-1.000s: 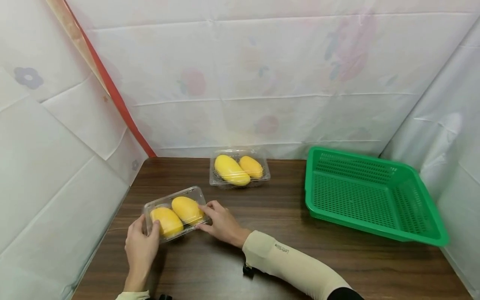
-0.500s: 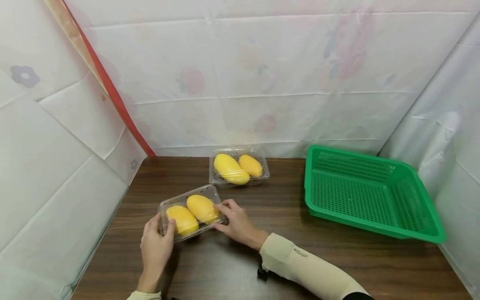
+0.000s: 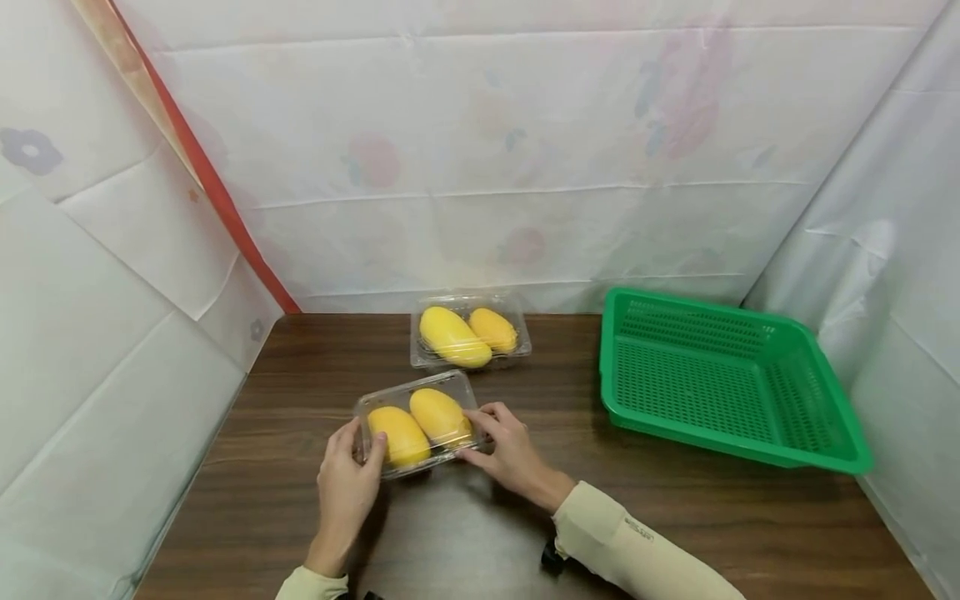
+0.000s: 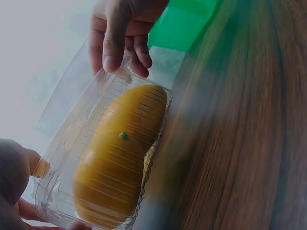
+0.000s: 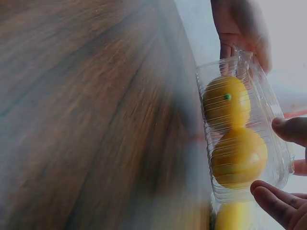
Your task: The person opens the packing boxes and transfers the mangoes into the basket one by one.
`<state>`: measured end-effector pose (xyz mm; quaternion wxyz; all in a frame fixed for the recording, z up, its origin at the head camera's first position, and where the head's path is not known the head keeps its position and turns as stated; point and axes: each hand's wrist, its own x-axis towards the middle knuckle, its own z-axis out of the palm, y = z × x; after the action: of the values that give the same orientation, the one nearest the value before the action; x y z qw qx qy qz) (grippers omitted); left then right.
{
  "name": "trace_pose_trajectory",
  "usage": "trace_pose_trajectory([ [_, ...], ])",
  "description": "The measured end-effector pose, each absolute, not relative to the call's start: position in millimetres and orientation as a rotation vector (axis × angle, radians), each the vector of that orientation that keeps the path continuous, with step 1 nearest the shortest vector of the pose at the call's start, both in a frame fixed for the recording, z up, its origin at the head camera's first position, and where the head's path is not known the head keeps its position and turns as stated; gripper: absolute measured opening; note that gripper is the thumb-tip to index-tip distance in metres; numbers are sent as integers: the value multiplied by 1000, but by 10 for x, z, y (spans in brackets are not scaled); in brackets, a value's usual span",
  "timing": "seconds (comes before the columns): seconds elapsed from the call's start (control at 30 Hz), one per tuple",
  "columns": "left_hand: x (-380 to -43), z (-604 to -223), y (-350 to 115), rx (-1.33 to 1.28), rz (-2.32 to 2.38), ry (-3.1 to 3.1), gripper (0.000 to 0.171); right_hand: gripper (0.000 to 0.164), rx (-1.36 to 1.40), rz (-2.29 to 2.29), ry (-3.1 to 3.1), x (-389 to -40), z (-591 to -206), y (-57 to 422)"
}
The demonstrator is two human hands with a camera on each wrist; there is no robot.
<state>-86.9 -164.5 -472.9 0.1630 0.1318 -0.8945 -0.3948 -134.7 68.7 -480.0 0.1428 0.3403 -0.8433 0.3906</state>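
Both hands hold a clear plastic clamshell box [image 3: 386, 402] with two yellow mangoes [image 3: 399, 437] in it, over the near middle of the table. The left hand [image 3: 349, 483] grips its left end, thumb on the near side. At the right end, the right hand [image 3: 517, 458] pinches the box between thumb and fingers. Through the ribbed wall in the left wrist view, the mangoes [image 4: 108, 177] show a small green spot. The lid looks shut in the head view. Whether the box touches the table, I cannot tell.
A second clear box [image 3: 517, 346] with two mangoes [image 3: 455, 337] stands on the brown wooden table [image 3: 247, 500] by the back sheet. To the right is a green perforated basket [image 3: 735, 454]. Pale printed sheets [image 3: 465, 150] wall the table at the back and sides.
The held box and both hands have moved to the right in the head view, now in front of the second box. The grip looks the same. The second box and basket stay put.
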Motion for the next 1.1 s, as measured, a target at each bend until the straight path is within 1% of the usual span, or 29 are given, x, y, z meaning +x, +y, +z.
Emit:
trace_pose_trajectory([
  [0.3, -996, -4778, -1498, 301, -1122, -2578, 51, 53, 825, 1136, -2460, -1278, -4844, 846],
  [0.67, -1111, -4879, -1348, 232, -1175, -2606, 50, 51, 714, 1119, -2499, -1265, -4943, 983],
  [0.8, -1154, -4884, -1327, 224, -1192, -2590, 48, 51, 697, 1108, -2506, -1277, -4961, 999],
  [1.1, -1234, -4905, -1351, 224, -1224, -2583, 49, 52, 648, 1110, -2589, -1300, -4991, 999],
])
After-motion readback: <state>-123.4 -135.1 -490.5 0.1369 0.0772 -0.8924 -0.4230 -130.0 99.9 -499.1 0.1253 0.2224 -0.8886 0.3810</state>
